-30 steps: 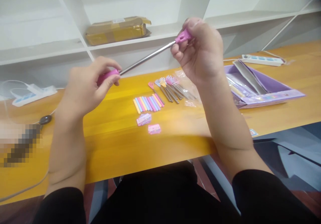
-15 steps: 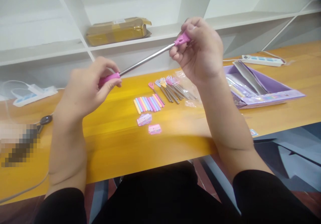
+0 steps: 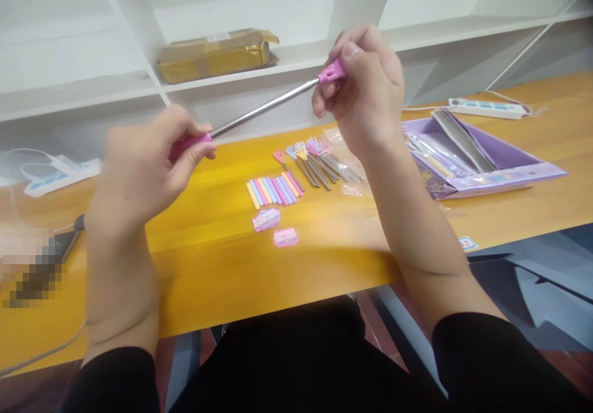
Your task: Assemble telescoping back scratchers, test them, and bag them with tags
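Between my hands, above the table, is a pink back scratcher (image 3: 264, 108) with a thin metal rod, tilted up to the right. My left hand (image 3: 139, 163) is closed around its pink handle, thumb along the grip. The pink head at the other end is gripped by the fingers of my right hand (image 3: 370, 89), which hide its tip. Beyond them on the table lie several back scratchers (image 3: 311, 165) with pink, blue and yellow claw heads. A row of pastel handle tubes (image 3: 274, 191) sits beside these, with small printed cards (image 3: 266, 220) in front.
A purple box (image 3: 514, 179) with plastic-wrapped things inside stands on the right of the table (image 3: 231, 277). Clear plastic bags lie near the scratchers. Power strips (image 3: 491, 108) rest at both sides. A taped carton (image 3: 215, 57) occupies the white shelf behind.
Both hands have shifted slightly left with the back scratcher, the left one a little more, so the rod between them looks slightly longer. Things on the table stay in place.
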Motion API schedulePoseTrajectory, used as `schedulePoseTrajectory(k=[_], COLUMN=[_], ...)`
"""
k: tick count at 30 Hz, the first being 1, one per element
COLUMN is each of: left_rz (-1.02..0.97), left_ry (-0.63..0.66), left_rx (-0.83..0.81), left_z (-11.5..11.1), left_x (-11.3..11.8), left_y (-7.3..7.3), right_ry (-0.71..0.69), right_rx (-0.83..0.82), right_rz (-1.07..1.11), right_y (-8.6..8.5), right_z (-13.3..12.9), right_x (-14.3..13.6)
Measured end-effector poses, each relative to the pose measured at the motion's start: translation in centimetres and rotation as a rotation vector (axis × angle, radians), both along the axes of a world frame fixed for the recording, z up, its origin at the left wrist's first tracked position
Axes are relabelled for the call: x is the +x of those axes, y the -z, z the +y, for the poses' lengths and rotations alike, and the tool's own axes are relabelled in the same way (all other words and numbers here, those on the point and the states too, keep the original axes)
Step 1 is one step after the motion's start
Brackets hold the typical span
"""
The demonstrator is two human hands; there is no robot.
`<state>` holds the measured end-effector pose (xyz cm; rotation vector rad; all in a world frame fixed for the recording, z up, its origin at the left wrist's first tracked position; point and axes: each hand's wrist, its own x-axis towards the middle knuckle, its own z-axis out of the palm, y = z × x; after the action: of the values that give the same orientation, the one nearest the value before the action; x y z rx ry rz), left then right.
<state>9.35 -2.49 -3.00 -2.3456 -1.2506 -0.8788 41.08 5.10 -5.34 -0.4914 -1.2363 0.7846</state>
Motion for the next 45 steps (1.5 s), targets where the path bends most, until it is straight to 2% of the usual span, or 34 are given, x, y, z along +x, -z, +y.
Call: schedulePoseTrajectory(k=[10, 14, 20, 28, 35, 40, 45], left_rz=[-0.066, -0.082, -0.09, -0.049, -0.048, -0.038, -0.057], left_ry=[0.01, -0.002, 0.053, 0.008, -0.008, -0.014, -0.001], left_rx=[-0.035, -0.002, 0.038, 0.016, 0.037, 0.077, 0.038], left_z=[0.1, -0.1, 0.2, 0.0, -0.2, -0.4, -0.5], left_x=[0.6, 0.5, 0.3, 0.7, 0.3, 0.4, 0.7], left_y=[0.4, 0.4, 0.3, 0.2, 0.0, -0.1, 0.0], right_ry=[-0.058, -0.019, -0.008, 0.058, -0.053, -0.041, -0.026], right_rx=[0.002, -0.001, -0.005, -0.088, 0.011, 0.006, 0.026], right_rz=[0.049, 0.025, 0.025, -0.028, 0.02, -0.009, 0.031], right_y=[0.1, 0.0, 0.0, 0.3, 0.7, 0.8, 0.5], right_z=[0.2, -0.1, -0.5, 0.1, 0.4, 0.3, -0.1], right_x=[0.1, -0.2, -0.7, -0.3, -0.9, -1.1, -1.5])
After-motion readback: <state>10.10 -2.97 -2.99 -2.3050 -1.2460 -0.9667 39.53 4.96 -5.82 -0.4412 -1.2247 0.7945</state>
